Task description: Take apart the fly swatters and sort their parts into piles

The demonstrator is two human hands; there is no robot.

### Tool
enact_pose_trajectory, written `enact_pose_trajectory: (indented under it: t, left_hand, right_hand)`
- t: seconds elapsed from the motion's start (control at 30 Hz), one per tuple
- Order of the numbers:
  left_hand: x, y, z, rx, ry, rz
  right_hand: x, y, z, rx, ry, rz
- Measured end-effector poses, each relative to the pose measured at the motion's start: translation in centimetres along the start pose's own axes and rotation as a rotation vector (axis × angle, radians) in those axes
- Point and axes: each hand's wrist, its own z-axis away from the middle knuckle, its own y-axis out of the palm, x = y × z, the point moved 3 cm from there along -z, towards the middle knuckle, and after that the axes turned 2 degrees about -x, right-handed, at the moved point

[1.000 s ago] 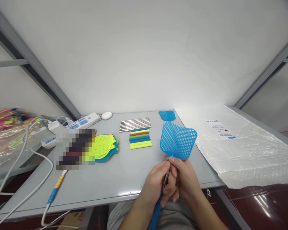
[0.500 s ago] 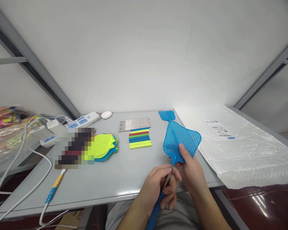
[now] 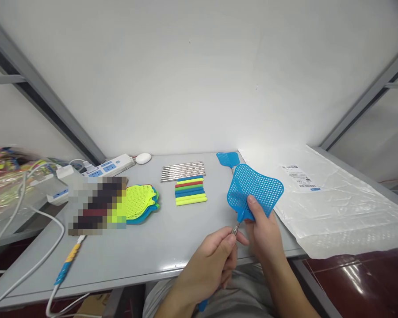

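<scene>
A blue fly swatter (image 3: pixel 254 189) with a perforated head is held between my two hands, tilted up to the right. My right hand (image 3: pixel 265 229) pinches the lower part of the head, thumb on its front face. Round the metal rod just below the head, my left hand (image 3: pixel 217 256) is closed; the blue handle end shows under it. Behind the head, another blue swatter head (image 3: pixel 227 159) lies on the table. Metal rods (image 3: pixel 183 171) and coloured handle tubes (image 3: pixel 190 191) lie in rows left of my hands. Yellow-green and blue swatter heads (image 3: pixel 139 202) are stacked farther left.
A white plastic mailer bag (image 3: pixel 334 221) covers the table's right side. Power strips (image 3: pixel 109 168), white cables (image 3: pixel 58 243) and a white oval device (image 3: pixel 143 158) are at the left. A pixelated object (image 3: pixel 97 205) lies beside the stacked heads. The wall (image 3: pixel 185 88) rises behind.
My left hand has shifted its grip, its thumb now lying over the rod near the head. Less of the rod and handle shows, and the swatter head has turned slightly rightward.
</scene>
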Motion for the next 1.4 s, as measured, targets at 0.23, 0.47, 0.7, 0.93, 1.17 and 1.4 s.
enact_pose_trajectory:
  t: [0.23, 0.47, 0.7, 0.93, 1.17, 1.4]
  left_hand:
    - [-0.5, 0.6, 0.2, 0.022, 0.009, 0.042]
    - [-1.1, 0.6, 0.1, 0.004, -0.011, 0.016]
    - [-1.1, -0.1, 0.0, -0.165, 0.045, -0.077]
    - [-1.0, -0.4, 0.1, -0.165, 0.056, -0.052]
    - [-0.5, -0.4, -0.1, 0.08, 0.016, 0.255]
    - [-0.4, -0.1, -0.3, 0.481, -0.089, 0.769]
  right_hand:
    - [0.9, 0.1, 1.1, 0.053, 0.105, 0.019]
    - [-0.1, 0.4, 1.3, 0.193, 0.154, -0.109]
    - [-0.5, 1.3, 2.2, 0.517, 0.193, -0.09]
    - [-1.1, 1.2, 2.1, 0.525, 0.215, -0.121]
    - [-0.9, 1.3, 2.5, 0.52, 0.174, -0.182]
    - [0.2, 1.9, 3.0, 0.503, 0.143, -0.224]
